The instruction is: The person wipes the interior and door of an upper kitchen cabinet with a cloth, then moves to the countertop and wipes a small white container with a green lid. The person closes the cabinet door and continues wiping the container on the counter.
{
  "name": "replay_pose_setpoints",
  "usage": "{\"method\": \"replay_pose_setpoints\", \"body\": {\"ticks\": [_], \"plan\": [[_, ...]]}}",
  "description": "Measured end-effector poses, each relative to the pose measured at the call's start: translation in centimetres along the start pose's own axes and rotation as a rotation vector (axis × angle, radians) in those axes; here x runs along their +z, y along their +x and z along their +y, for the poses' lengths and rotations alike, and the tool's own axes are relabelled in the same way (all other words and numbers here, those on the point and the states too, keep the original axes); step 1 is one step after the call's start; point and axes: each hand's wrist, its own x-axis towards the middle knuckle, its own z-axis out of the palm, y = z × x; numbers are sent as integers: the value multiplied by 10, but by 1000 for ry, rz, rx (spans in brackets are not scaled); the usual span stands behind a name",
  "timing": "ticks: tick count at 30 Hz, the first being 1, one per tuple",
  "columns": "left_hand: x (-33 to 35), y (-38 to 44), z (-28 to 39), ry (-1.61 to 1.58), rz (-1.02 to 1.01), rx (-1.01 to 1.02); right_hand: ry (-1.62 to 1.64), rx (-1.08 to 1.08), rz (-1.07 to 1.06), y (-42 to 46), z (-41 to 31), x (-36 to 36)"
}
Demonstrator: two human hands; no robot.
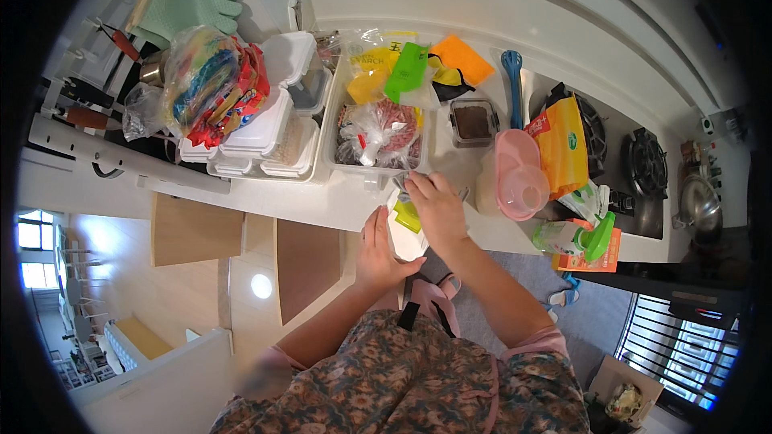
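Note:
My left hand (379,252) rests against the side of a white container (408,243) at the counter's front edge, thumb and fingers apart around it. My right hand (435,208) has its fingers closed on a crumpled grey cloth (399,183) at the container's far end. A yellow-green piece (408,216) shows between the hands, on or in the container; which of the two I cannot tell. Just beyond stands a clear bin (376,172) with bagged dried goods (386,132) and a green packet (407,72).
White lidded boxes (256,120) and a bulging plastic bag (202,87) stand left. A lidded box of brown powder (473,122), a pink-lidded container (517,157), a yellow packet (564,141) and a spray bottle (561,237) are right, near the gas stove (621,193).

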Motion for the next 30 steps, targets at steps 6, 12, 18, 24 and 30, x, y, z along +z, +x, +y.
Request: {"method": "replay_pose_setpoints", "body": {"ticks": [6,12,18,24,30], "plan": [[-4,1,-3,22,-34,4,72,-128,-39,-28,-11,7],[-40,30,-16,-39,-312,76,115,203,154,-18,5,0],[-68,53,-21,-67,-574,68,19,402,262,-74,15,-4],[-56,54,-44,-187,-505,112,159,486,304,-136,3,-18],[-25,30,-82,-454,-417,23,14,829,868,-202,91,-79]]}}
